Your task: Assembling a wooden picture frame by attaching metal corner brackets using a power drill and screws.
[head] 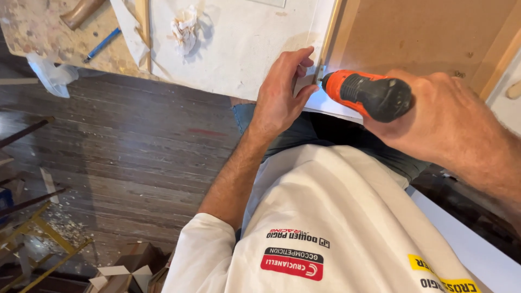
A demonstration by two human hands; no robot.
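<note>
We are finding the right hand (434,116) wrapping the orange driver (366,95), its tip meeting a small metal fitting (320,73). The left hand (282,97) is pressing spread fingers on the white panel (239,49), apparently steadying it on the bench (38,32).

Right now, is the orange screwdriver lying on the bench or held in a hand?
Held. The right hand grips the orange power screwdriver and points its tip at the white panel's edge, beside the left hand.
</note>
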